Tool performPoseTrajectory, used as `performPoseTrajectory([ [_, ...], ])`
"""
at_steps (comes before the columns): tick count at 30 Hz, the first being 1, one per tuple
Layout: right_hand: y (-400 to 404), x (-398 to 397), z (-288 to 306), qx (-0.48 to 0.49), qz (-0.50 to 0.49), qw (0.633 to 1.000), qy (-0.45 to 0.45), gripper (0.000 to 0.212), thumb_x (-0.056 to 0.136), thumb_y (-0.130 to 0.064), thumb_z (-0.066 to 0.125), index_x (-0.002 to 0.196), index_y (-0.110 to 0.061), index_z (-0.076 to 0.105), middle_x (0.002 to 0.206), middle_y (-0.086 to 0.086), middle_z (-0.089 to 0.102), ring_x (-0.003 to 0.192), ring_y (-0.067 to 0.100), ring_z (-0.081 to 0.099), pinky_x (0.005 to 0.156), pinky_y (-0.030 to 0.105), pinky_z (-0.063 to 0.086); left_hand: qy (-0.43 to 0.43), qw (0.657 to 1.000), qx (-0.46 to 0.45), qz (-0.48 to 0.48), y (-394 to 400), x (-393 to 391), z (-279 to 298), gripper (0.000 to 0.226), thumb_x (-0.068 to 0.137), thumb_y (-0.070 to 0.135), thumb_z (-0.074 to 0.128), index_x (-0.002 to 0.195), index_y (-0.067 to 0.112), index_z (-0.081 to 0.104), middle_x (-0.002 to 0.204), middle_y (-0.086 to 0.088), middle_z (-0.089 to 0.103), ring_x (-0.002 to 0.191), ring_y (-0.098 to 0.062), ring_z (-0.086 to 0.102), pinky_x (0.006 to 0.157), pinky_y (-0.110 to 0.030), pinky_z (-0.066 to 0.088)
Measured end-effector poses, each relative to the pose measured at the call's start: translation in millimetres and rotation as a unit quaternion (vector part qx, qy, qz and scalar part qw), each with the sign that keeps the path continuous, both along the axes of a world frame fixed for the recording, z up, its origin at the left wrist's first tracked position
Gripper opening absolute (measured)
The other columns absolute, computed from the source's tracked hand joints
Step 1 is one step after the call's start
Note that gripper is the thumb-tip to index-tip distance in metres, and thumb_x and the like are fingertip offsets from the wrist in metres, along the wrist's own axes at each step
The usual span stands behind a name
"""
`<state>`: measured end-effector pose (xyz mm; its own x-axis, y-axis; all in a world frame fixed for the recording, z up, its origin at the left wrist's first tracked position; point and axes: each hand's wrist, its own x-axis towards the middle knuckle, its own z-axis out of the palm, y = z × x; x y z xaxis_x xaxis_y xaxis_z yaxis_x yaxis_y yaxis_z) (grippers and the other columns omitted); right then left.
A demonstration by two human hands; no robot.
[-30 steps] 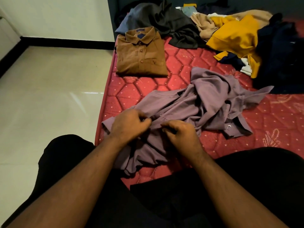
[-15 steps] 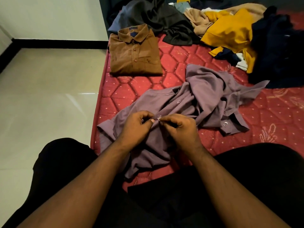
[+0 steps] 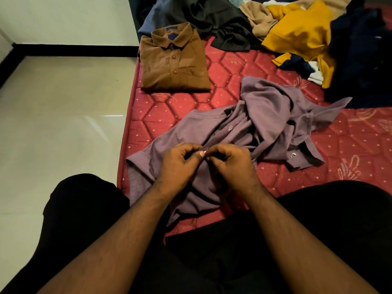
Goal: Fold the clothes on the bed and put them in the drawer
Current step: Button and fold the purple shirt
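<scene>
Both hands pinched the button placket of the mauve shirt (image 3: 261, 124): the left hand (image 3: 177, 164) and the right hand (image 3: 232, 164) met thumb to thumb at the strip, fingers curled over the cloth. From that grip the shirt lay crumpled away to the right across the red mattress (image 3: 237, 66), its near hem draped over the edge. Beyond it sat a folded brown shirt (image 3: 175, 60), then a heap of unfolded clothes (image 3: 297, 28).

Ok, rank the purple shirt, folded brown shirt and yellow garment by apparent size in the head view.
1. purple shirt, spread out and nearest
2. and 3. folded brown shirt and yellow garment: look alike; the yellow is crumpled, partly covered and farther off.
</scene>
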<state>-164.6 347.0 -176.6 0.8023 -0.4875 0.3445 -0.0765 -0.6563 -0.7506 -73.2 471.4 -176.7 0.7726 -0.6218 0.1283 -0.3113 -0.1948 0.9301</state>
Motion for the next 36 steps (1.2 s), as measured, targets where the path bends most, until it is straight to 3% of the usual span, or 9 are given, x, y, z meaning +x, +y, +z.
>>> performPoseTrajectory([
  [7,6.2,0.1,-2.3,-0.040,-0.014,0.999,-0.010,0.010,0.074,-0.005,0.070,0.081,-0.010,0.074,0.077,0.002,0.072,0.071,0.014,0.066,0.068,0.027,0.050,-0.053,0.998,-0.003,0.018,6.7,2.3,-8.5,0.019,0.080,0.022,0.070,0.094,0.011,0.078,0.084,0.003,0.073,0.076,-0.004,0.065,0.071,-0.013,0.047],
  [11,6.6,-1.0,-5.4,-0.051,-0.026,0.998,-0.013,0.007,0.074,-0.004,0.070,0.080,-0.008,0.071,0.075,0.001,0.070,0.070,0.017,0.065,0.067,0.036,0.052,-0.105,0.994,0.010,0.010,8.9,1.0,-9.3,0.015,0.079,0.017,0.074,0.092,0.012,0.078,0.077,0.008,0.066,0.070,0.005,0.059,0.067,-0.007,0.041],
  [14,3.8,-2.5,-4.2,0.027,-0.008,1.000,0.004,0.032,0.075,-0.001,0.072,0.106,-0.010,0.071,0.087,-0.006,0.069,0.075,0.008,0.063,0.077,0.029,0.054,-0.116,0.993,0.010,-0.006,10.6,1.2,-9.5,0.017,0.078,0.018,0.074,0.093,0.011,0.078,0.076,0.009,0.064,0.070,0.007,0.058,0.066,-0.006,0.041],
  [16,0.2,-1.1,-5.8,0.002,0.023,1.000,0.009,0.047,0.075,-0.001,0.071,0.121,-0.010,0.067,0.093,0.000,0.071,0.080,0.008,0.062,0.080,0.020,0.050,-0.117,0.993,0.007,-0.010,12.0,2.2,-10.2,0.019,0.078,0.020,0.073,0.094,0.012,0.078,0.078,0.005,0.067,0.071,0.001,0.060,0.066,-0.009,0.043],
  [19,-0.7,1.6,-7.5,-0.048,0.030,0.998,0.002,0.026,0.073,-0.006,0.070,0.098,-0.003,0.075,0.086,0.010,0.072,0.081,0.012,0.061,0.076,0.024,0.049,-0.121,0.992,0.006,-0.018,13.4,2.2,-11.6,0.020,0.078,0.017,0.074,0.097,0.012,0.078,0.080,-0.002,0.069,0.074,-0.008,0.062,0.066,-0.009,0.044],
  [22,-0.6,1.1,-7.0,-0.075,0.026,0.996,0.027,0.016,0.072,-0.009,0.069,0.087,-0.004,0.074,0.080,0.009,0.072,0.075,0.020,0.065,0.072,0.024,0.046,-0.097,0.995,0.002,-0.025,14.0,2.2,-12.3,0.022,0.079,0.010,0.077,0.100,0.016,0.077,0.079,-0.003,0.069,0.074,-0.010,0.063,0.066,-0.008,0.044],
  [26,-0.7,-1.2,-7.2,-0.171,0.029,0.984,0.034,0.013,0.073,-0.014,0.068,0.082,-0.006,0.073,0.074,0.008,0.071,0.066,0.026,0.067,0.066,0.027,0.043,-0.020,0.999,0.003,-0.038,17.4,1.5,-9.2,0.023,0.079,0.007,0.078,0.095,0.024,0.074,0.081,0.011,0.070,0.073,0.002,0.065,0.069,-0.007,0.045],
  [31,2.7,-3.3,-8.4,-0.164,-0.018,0.985,0.058,0.028,0.080,-0.032,0.055,0.077,-0.010,0.073,0.071,0.006,0.070,0.067,0.027,0.066,0.057,0.035,0.054,0.071,0.996,0.017,-0.054,14.9,-3.8,-10.2,0.021,0.081,0.000,0.074,0.091,0.015,0.065,0.071,0.006,0.063,0.060,0.005,0.055,0.062,-0.010,0.043],
  [36,4.5,-5.7,-12.4,-0.110,-0.057,0.990,0.075,0.021,0.076,-0.034,0.062,0.079,-0.017,0.075,0.075,0.001,0.071,0.072,0.022,0.067,0.062,0.039,0.054,0.098,0.990,0.045,-0.096,12.9,-4.2,-11.5,0.021,0.086,0.001,0.067,0.100,0.017,0.065,0.092,0.004,0.070,0.084,-0.002,0.066,0.076,-0.015,0.051],
])
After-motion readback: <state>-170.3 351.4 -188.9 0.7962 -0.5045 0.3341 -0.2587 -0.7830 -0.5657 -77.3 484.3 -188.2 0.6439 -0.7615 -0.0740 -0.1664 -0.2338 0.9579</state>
